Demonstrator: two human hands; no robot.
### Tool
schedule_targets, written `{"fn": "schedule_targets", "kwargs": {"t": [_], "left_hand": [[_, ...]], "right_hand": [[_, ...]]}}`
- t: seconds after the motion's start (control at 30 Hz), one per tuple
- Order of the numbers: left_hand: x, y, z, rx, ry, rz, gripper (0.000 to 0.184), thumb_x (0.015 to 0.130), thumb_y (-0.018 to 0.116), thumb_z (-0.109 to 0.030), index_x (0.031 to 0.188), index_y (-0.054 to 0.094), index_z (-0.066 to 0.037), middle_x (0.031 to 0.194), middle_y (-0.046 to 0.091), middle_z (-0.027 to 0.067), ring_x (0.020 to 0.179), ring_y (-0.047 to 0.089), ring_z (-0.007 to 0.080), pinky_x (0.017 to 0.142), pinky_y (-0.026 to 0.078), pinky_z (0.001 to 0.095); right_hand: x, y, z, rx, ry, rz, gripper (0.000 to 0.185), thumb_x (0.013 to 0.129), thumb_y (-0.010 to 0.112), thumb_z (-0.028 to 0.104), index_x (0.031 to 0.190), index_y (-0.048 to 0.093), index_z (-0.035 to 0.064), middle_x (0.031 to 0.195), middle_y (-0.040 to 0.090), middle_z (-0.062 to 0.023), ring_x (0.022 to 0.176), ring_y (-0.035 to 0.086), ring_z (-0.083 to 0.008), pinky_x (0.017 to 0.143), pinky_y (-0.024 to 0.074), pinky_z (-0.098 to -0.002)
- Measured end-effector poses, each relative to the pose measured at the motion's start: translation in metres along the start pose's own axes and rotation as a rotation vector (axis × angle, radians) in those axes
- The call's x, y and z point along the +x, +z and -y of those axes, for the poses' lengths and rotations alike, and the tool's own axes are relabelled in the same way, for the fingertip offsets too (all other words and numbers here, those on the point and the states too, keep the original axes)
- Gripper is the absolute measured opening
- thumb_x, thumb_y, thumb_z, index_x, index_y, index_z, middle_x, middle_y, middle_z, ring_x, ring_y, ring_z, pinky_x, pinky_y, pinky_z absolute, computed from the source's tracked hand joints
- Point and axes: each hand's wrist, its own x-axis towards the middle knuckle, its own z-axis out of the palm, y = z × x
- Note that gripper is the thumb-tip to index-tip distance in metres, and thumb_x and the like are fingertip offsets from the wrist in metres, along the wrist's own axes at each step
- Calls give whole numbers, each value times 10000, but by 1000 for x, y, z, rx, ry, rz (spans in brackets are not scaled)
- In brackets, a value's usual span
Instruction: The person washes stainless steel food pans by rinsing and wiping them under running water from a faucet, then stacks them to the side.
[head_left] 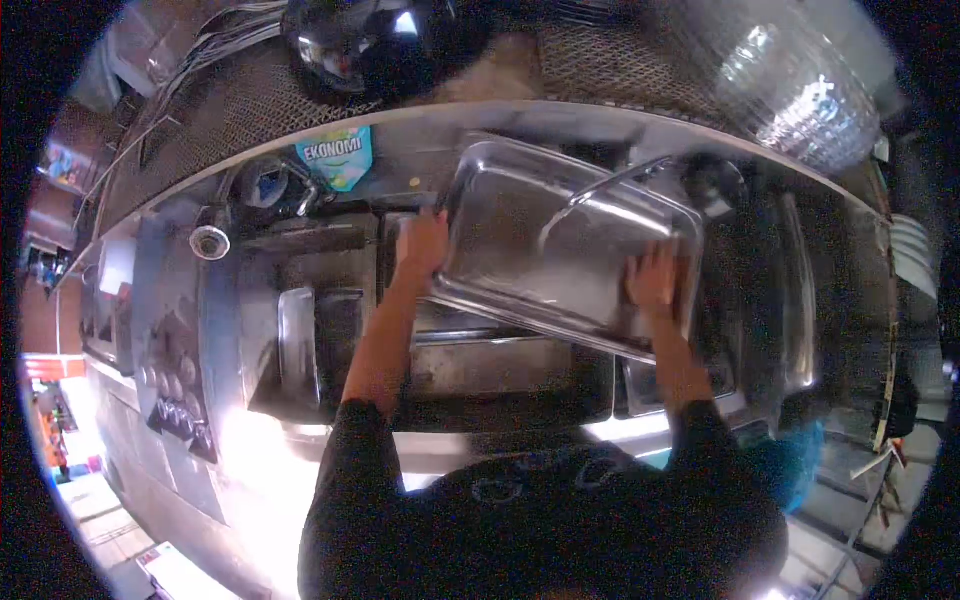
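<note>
The left hand [424, 243] grips the left edge of the tray [520, 245], which slants over the sink [490, 370] by the tap [600, 190]. Handling seems midway: the tray isn't yet put down. The right hand [655, 277] spreads flat against its right part.

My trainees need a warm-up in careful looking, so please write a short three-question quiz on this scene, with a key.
1. Fill in the blank: the large word printed on the pouch is ____.

2. Which of these does the left hand hold?
A) the pouch
B) the tray
C) the tap

3. True or false: the right hand is clenched into a fist.

Key:
1. EKONOMI
2. B; it holds the tray by its left side.
3. False; the hand is open, its fingers extended over the inside of the tray.
</note>
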Motion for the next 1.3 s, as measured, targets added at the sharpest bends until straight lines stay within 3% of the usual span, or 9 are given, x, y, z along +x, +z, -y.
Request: {"fn": "schedule_targets", "kwargs": {"t": [0.17,0.33,0.4,0.47,0.57,0.63,0.8,1.2,1.3], "left_hand": [[-21,-38,-28,0,5,-17,462,946,431,-389,1168,512,8,1109,609,256,961,619,420,841,494,515],[-12,-20,-13,35,-64,69,578,902,473,-476,1172,501,34,1065,625,257,965,619,422,834,509,495],[-10,-22,-11,31,1,84,645,875,509,-518,1178,482,51,991,634,277,917,630,421,770,533,497],[-10,-21,-7,47,-9,84,627,887,483,-517,1166,492,45,1012,634,272,927,627,429,788,527,497],[-12,-13,-5,52,0,94,600,910,431,-516,1141,514,32,1054,632,260,947,621,445,825,513,498],[-11,-20,-7,-13,12,80,577,926,410,-504,1118,524,28,1007,638,275,903,630,450,798,517,510],[-11,3,-7,20,9,-168,509,966,363,-449,1097,551,5,920,648,277,826,642,454,737,522,532],[15,28,24,158,203,-38,479,982,347,-427,1105,572,-23,1040,602,259,962,609,422,839,496,496],[12,14,13,98,155,-86,459,986,346,-415,1081,573,-28,1021,608,255,936,612,421,831,496,503]], "right_hand": [[51,2,90,251,568,94,754,914,465,460,1404,291,-85,1443,253,-334,1372,210,-456,1084,84,-664],[87,31,222,-209,223,-133,640,911,440,432,1338,409,-44,1358,386,-340,1243,395,-481,1057,165,-689],[95,-32,273,-67,55,253,596,891,452,444,1302,477,13,1306,455,-326,1186,476,-464,1027,236,-701],[83,-31,322,473,-61,-166,562,884,441,464,1270,528,65,1256,528,-271,1158,503,-445,1026,279,-661],[83,73,370,843,-32,477,573,883,435,472,1295,509,82,1280,530,-224,1192,472,-432,1066,254,-598],[78,67,356,1098,-136,464,575,880,452,454,1308,494,72,1320,491,-218,1218,451,-413,1079,246,-571],[66,-55,308,335,-663,-3,576,886,479,405,1339,456,50,1404,399,-218,1276,401,-378,1101,238,-533],[18,-59,163,670,-1325,151,413,970,423,377,1355,492,244,1454,407,-11,1379,300,-268,1157,164,-474],[3,-38,78,716,-934,457,490,953,400,490,1384,452,264,1483,353,-51,1393,255,-309,1154,143,-505]]}}
